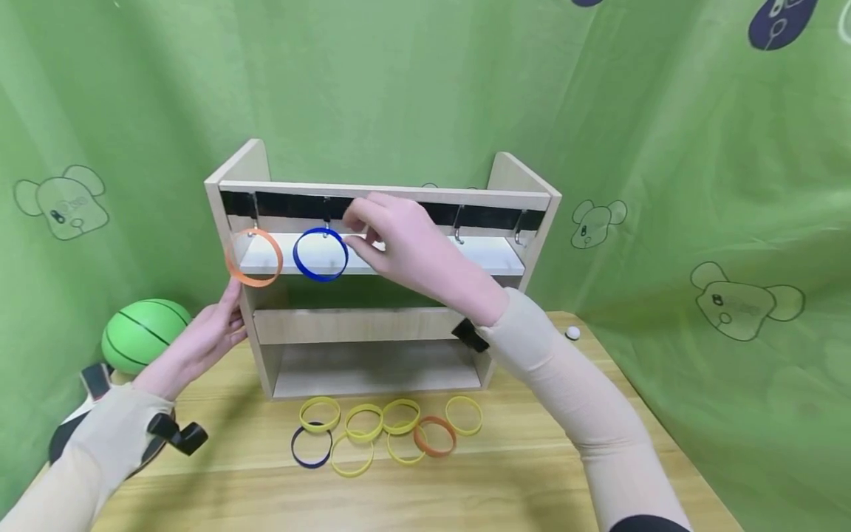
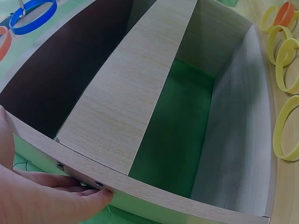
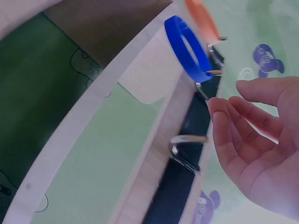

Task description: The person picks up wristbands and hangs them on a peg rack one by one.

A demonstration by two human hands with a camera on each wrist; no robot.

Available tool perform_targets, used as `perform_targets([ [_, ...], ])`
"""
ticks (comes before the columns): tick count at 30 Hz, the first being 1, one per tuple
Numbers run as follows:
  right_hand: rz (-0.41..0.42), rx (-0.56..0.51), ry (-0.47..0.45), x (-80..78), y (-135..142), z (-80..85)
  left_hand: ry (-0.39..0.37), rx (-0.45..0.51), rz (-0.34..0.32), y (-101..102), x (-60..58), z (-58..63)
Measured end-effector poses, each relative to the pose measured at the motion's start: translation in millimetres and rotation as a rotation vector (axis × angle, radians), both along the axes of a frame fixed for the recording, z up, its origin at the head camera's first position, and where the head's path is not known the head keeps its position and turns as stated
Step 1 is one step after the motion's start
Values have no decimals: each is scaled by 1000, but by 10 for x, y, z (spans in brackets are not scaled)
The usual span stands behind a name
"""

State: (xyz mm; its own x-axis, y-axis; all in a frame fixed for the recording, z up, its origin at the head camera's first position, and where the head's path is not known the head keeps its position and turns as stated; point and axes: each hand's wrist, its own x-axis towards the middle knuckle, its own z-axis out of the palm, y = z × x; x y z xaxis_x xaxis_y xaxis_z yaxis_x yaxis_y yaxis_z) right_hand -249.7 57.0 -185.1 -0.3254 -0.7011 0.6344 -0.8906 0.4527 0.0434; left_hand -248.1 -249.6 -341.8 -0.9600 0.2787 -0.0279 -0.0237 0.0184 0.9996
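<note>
A blue wristband (image 1: 320, 278) hangs from a metal hook on the wooden rack (image 1: 359, 325). Just right of that band is my right hand (image 1: 405, 244), its fingers loosely bent and the thumb apart, with nothing between them in the right wrist view. An orange wristband (image 1: 254, 282) hangs on the leftmost hook. Low on the rack's left side panel (image 2: 88, 172) rests my left hand (image 1: 213, 332), fingers against the outer face and thumb up by the front edge. Beside the right hand, an unoccupied hook (image 3: 187, 140) sticks out from the black strip (image 3: 173, 196).
Several yellow wristbands (image 1: 320, 400), a dark blue one (image 1: 309, 465) and an orange one (image 1: 435, 451) lie on the wooden table (image 1: 266, 480) before the rack. A green ball (image 1: 146, 336) stands at the left, and a small white ball (image 1: 572, 333) at the right. Green curtain (image 1: 399, 89) hangs behind.
</note>
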Motion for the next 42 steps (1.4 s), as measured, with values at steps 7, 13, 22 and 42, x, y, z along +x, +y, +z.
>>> perform_targets([
  [7, -4, -18, -71, 159, 452, -322, -18, 13, 5, -14, -19, 11],
  [13, -93, 20, -210, 91, 863, -958, -15, 7, 8, -30, -8, 12],
  [22, -255, 97, -406, 2, 1354, -1993, -18, 4, 5, -27, -1, 1],
  [42, -410, 106, -471, -110, 1829, -2912, -24, 14, -1, -10, -12, 9],
])
